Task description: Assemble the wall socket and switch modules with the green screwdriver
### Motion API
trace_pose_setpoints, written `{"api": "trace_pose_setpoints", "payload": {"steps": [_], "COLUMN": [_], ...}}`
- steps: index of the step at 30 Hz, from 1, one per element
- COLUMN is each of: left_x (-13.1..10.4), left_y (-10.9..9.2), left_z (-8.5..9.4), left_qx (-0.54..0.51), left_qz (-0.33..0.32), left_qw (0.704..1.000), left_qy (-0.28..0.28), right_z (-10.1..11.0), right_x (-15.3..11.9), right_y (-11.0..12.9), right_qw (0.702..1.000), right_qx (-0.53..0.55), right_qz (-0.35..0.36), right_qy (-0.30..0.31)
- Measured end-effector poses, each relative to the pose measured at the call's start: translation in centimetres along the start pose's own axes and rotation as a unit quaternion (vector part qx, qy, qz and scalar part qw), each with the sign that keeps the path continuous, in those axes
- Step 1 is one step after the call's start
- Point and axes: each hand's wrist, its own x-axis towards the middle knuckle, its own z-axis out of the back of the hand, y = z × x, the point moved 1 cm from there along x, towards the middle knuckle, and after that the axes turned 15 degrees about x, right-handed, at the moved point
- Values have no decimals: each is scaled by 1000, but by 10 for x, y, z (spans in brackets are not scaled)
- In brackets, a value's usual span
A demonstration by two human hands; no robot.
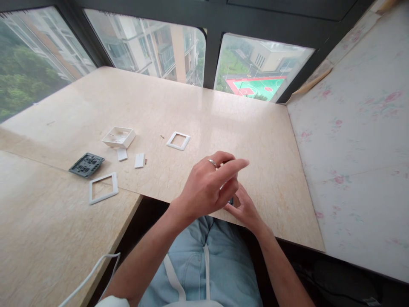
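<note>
The right hand [246, 209] has a dark piece [231, 200] between thumb and fingers, a narrow grip, at the front edge of the ledge [262, 140]. The left hand [206, 187] is above it, the index finger stretched and the others bent; whether these pinch something, I cannot tell. A wide stretch of ledge separates the hands from the wall [354, 149] on the right, and another from the windows [255, 64]. Farther left lie the far frame [186, 143], 2 white tabs [139, 160], the box [128, 139], the grey plate [87, 165] and the near frame [104, 198]. The left hand covers most of the dark piece, so its shape is unclear. The white cord [96, 262] is cut off below.
</note>
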Motion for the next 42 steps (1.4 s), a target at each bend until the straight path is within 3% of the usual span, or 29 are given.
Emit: {"api": "trace_pose_setpoints", "payload": {"steps": [3, 9, 11, 13, 17, 21, 25, 28, 30, 34, 37, 39, 42], "left_x": [0, -3, -5, -3, 4, 6, 4, 5, 5, 2, 0, 1, 2], "left_y": [-1, 0, 1, 3, 11, 24, 27, 24, 21, 14, 8, 6, 8], "left_z": [3, 6, 10, 15, 19, 9, -2, -7, -10, -13, -8, -4, 2], "left_qx": [16, 23, -7, -83, -269, -396, -487, -469, -421, -194, -85, -105, -224], "left_qz": [6, 45, 59, 61, 56, 119, 131, 158, 175, 162, 137, 137, 142], "left_qw": [1000, 998, 998, 994, 947, 897, 852, 863, 888, 967, 987, 985, 962], "left_qy": [14, -33, -12, 44, 168, 156, 140, 101, 63, 26, 10, 12, 59], "right_z": [0, 1, 1, 1, 1, 1, 1, 1, 1, 2, 1, 1, 1], "right_x": [0, -1, -1, -1, -2, -2, -2, -1, 0, 1, 1, 1, -1], "right_y": [-1, -2, -2, -3, -4, -4, -3, -1, 0, 2, 3, 1, -1], "right_qw": [1000, 999, 999, 999, 999, 999, 999, 999, 999, 1000, 1000, 1000, 999], "right_qx": [-4, -25, -25, -24, -31, -34, -31, -27, -25, -19, -16, -20, -27], "right_qz": [9, 23, 27, 32, 21, 24, 26, 32, 32, 23, 21, 23, 28], "right_qy": [0, -3, -5, -8, -2, -10, -7, -6, -4, 3, 2, -2, -6]}}
